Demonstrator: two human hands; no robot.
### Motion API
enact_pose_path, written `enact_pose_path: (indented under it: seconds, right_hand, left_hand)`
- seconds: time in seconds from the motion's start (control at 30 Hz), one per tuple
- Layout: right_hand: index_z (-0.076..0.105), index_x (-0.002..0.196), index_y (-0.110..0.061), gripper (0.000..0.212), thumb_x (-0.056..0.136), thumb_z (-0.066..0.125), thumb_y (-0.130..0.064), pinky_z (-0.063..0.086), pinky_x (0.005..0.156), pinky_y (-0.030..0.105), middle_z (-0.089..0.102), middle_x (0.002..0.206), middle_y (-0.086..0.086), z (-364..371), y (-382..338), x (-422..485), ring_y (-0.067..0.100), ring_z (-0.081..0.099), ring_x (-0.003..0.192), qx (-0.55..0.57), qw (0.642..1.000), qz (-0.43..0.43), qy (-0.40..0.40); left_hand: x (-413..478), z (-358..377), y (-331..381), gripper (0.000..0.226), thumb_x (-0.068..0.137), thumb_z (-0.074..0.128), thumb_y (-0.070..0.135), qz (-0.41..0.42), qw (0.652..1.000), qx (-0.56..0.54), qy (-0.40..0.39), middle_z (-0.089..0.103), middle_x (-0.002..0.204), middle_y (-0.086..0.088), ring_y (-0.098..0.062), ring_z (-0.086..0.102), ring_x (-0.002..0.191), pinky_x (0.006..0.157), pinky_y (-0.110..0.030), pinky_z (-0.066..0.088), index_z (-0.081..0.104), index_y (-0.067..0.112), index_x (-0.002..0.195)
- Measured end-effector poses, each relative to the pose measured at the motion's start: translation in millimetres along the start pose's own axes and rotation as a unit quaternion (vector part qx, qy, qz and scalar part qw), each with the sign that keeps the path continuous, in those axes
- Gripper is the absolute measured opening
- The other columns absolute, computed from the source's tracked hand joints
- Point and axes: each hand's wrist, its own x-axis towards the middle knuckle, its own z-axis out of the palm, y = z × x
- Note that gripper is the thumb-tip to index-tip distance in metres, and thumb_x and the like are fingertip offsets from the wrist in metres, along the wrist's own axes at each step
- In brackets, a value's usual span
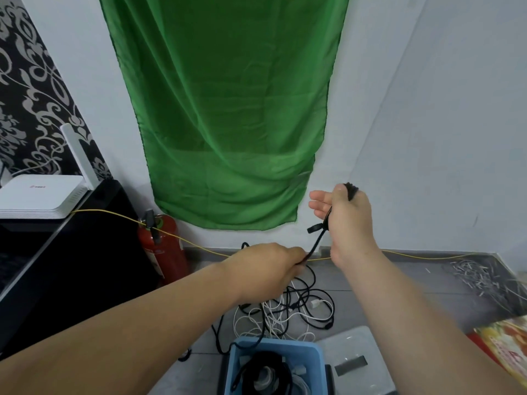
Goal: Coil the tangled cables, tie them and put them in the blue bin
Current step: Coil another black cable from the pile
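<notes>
A black cable (317,243) runs taut between my two hands above the floor. My right hand (346,220) is raised, with loops of this cable wound over it between thumb and palm; its fingers point left, fairly straight. My left hand (268,269) sits lower and pinches the same cable near its fingertips. Below the hands a tangle of black and white cables (288,309) lies on the grey floor. The blue bin (238,363) stands at the bottom centre and holds coiled black and white cables.
A clear plastic lid (353,354) lies right of the bin. A red fire extinguisher (162,246) stands by the wall, a thin yellow wire (114,216) passing it. A black cabinet (71,252) with a white router (40,195) is at left. Metal scraps (479,276) litter the right floor.
</notes>
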Motion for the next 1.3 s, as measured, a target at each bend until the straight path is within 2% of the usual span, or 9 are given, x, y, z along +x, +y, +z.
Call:
enact_pose_path:
  seconds: [0.13,0.23,0.4,0.53,0.73,0.87,1.0,1.2,1.3]
  right_hand:
    - [0.053,0.098,-0.017,0.011,0.105,0.047,-0.021,0.057,0.075,0.035,0.076,0.079,0.001,1.8,6.9,-6.0,0.018,0.071,0.071,-0.131,0.986,-0.086,-0.062]
    - [0.055,0.090,-0.010,0.014,0.100,0.056,-0.020,0.053,0.064,0.034,0.070,0.071,0.002,0.4,7.7,-7.9,0.019,0.065,0.066,-0.274,0.946,-0.123,-0.118]
    - [0.056,0.081,-0.006,0.030,0.103,0.052,-0.026,0.038,0.046,0.025,0.058,0.055,0.006,0.2,-0.5,-16.2,0.013,0.049,0.042,-0.289,0.934,-0.035,-0.208]
    - [0.057,0.077,-0.011,0.045,0.107,0.044,-0.043,0.025,0.046,0.026,0.040,0.047,0.000,4.9,0.8,-24.7,0.016,0.032,0.039,-0.262,0.910,0.069,-0.315]
    - [0.052,0.074,-0.015,0.041,0.105,0.045,-0.041,0.019,0.043,0.026,0.020,0.046,-0.006,15.2,-7.8,-29.7,0.011,0.016,0.036,0.062,0.899,0.240,-0.361]
    - [0.051,0.076,-0.017,0.043,0.109,0.037,-0.042,0.029,0.045,0.028,0.025,0.049,-0.007,21.5,-12.6,-27.3,0.011,0.022,0.040,0.256,0.895,0.230,-0.283]
    - [0.048,0.084,-0.018,0.036,0.111,0.031,-0.034,0.035,0.065,0.032,0.038,0.062,-0.003,11.9,-10.9,-5.4,0.016,0.033,0.054,0.327,0.912,0.174,-0.175]
    - [0.049,0.093,-0.013,0.023,0.110,0.038,-0.025,0.045,0.067,0.036,0.057,0.059,-0.001,4.0,13.0,9.1,0.018,0.049,0.056,0.049,0.997,0.046,-0.031]
    - [0.053,0.095,-0.014,0.017,0.106,0.047,-0.025,0.051,0.069,0.036,0.067,0.073,0.003,2.1,20.8,3.4,0.018,0.061,0.062,-0.209,0.972,-0.073,-0.076]
  left_hand:
    - [2.1,-9.3,4.1,0.029,0.106,0.035,0.049,0.032,0.996,0.064,0.055,0.069,0.099,-0.001,-0.029,0.065,0.088,0.073,-0.042,0.055,0.053,0.027,0.114]
    - [4.4,-24.9,-3.5,0.034,0.101,0.034,0.054,0.079,0.977,0.060,0.189,0.072,0.089,0.002,-0.028,0.068,0.077,0.060,-0.040,0.055,0.057,0.032,0.110]
    - [0.0,-49.3,-44.4,0.047,0.085,0.053,0.072,0.010,0.947,0.047,0.319,0.053,0.062,0.012,-0.013,0.050,0.058,0.051,-0.027,0.042,0.063,0.026,0.077]
    - [-5.1,-52.6,-69.0,0.038,0.090,0.056,0.064,-0.008,0.954,0.006,0.298,0.062,0.077,0.011,-0.010,0.056,0.069,0.060,-0.031,0.048,0.066,0.028,0.085]
    - [-7.0,-41.7,-80.5,0.025,0.104,0.056,0.034,-0.066,0.952,-0.176,0.241,0.057,0.070,0.001,-0.010,0.049,0.062,0.059,-0.029,0.043,0.064,0.015,0.091]
    - [-10.1,-12.8,-71.0,0.027,0.108,0.043,0.038,-0.189,0.942,-0.272,0.052,0.064,0.075,-0.004,-0.016,0.059,0.060,0.064,-0.037,0.055,0.055,0.019,0.093]
    - [-16.1,10.3,-59.2,0.027,0.106,0.046,0.039,-0.190,0.939,-0.265,-0.111,0.061,0.078,-0.004,-0.022,0.060,0.064,0.064,-0.036,0.057,0.057,0.015,0.103]
    - [-7.9,-3.4,-17.2,0.016,0.104,0.048,0.035,-0.047,0.986,-0.130,-0.091,0.065,0.095,0.000,-0.020,0.061,0.087,0.081,-0.034,0.052,0.056,0.021,0.103]
    - [-1.9,-23.4,-6.8,0.017,0.103,0.049,0.034,-0.008,0.999,-0.046,0.021,0.069,0.095,-0.007,-0.027,0.062,0.082,0.071,-0.036,0.051,0.060,0.021,0.107]
